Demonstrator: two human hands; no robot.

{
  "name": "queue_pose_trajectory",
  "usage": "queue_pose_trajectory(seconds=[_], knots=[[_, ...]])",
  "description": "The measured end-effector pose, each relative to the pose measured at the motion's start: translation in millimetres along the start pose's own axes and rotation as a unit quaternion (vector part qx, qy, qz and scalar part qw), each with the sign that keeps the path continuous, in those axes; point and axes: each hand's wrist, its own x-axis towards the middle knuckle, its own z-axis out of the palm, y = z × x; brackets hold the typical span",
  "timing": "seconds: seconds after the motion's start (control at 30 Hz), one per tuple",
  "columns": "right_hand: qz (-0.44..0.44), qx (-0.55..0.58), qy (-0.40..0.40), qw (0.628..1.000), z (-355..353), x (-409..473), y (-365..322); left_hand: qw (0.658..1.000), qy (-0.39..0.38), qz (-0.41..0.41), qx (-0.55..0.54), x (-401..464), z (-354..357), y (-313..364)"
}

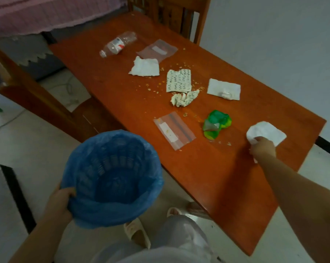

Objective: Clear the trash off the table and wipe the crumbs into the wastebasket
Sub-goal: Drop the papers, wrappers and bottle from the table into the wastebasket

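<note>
Left hand (60,201): closed on the near-left rim of the wastebasket (113,179), held off the floor just beside the tabletop's near edge
Right hand (262,148): fingers closed on the near corner of a white tissue (266,132) lying at the near right of the tabletop (226,177)
Tissue: soft and nearly weightless, likely to crumple into the palm; a pinch anywhere will do
Wastebasket: light latticed plastic with a loose blue liner, empty as far as I can see; the liner may slip, so grip rim and bag together
Green wrapper (217,126): thin and crinkly, just left of the tissue
Zip bags (174,130): flat and slick, best lifted by an edge
Bottle (118,44): empty, light, may roll, far left
Crumbs (179,80): scattered around the papers mid-table, need sweeping, not picking
</note>
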Motion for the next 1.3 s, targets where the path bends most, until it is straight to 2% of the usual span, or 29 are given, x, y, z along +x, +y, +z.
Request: queue_pose_trajectory(seconds=[0.07,0.1,0.17,0.27,0.33,0.43,0.53,0.6,0.67,0.73,0.8,0.87,0.9,1.0,1.1,1.2,1.3], knots=[[0.010,0.066,0.052,0.996,-2,-13,-22,1.000,-0.018,0.001,-0.004,2,-1,8],[-0.013,0.102,0.097,0.990,-1,-27,-38,1.000,-0.026,-0.001,-0.005,3,-2,11],[-0.106,0.177,0.167,0.964,5,-68,-81,0.999,-0.034,-0.006,-0.001,8,-4,16],[-0.264,0.247,0.152,0.920,32,-146,-142,0.999,-0.036,-0.010,0.008,17,-7,22],[-0.361,0.247,0.069,0.897,66,-196,-168,0.999,-0.045,-0.008,0.012,19,-8,27],[-0.466,0.176,-0.123,0.858,131,-253,-193,0.999,-0.048,-0.001,0.013,25,-12,34],[-0.466,-0.009,-0.330,0.821,182,-277,-202,0.998,-0.054,0.005,0.025,34,-24,37],[-0.462,-0.115,-0.393,0.787,190,-277,-206,0.998,-0.058,-0.001,0.023,42,-35,38],[-0.477,-0.087,-0.344,0.804,176,-269,-212,0.998,-0.055,-0.007,0.025,48,-45,42],[-0.470,0.007,-0.230,0.852,153,-246,-218,0.998,-0.048,-0.014,0.036,57,-53,42],[-0.428,0.049,-0.109,0.896,130,-211,-218,0.998,-0.037,-0.022,0.052,65,-54,41],[-0.376,0.023,-0.009,0.926,117,-173,-207,0.998,-0.020,-0.028,0.058,71,-46,40],[-0.345,-0.008,0.014,0.938,115,-157,-199,0.998,-0.014,-0.029,0.059,73,-41,39],[-0.266,-0.087,-0.024,0.960,122,-131,-176,0.997,0.001,-0.026,0.070,80,-23,34],[-0.295,-0.082,0.011,0.952,130,-121,-165,0.998,0.009,-0.034,0.057,85,-7,33],[-0.279,-0.032,0.029,0.959,117,-112,-174,0.998,0.007,-0.045,0.051,89,6,35],[-0.245,0.080,0.048,0.965,90,-113,-191,0.997,0.005,-0.059,0.040,90,14,35]])
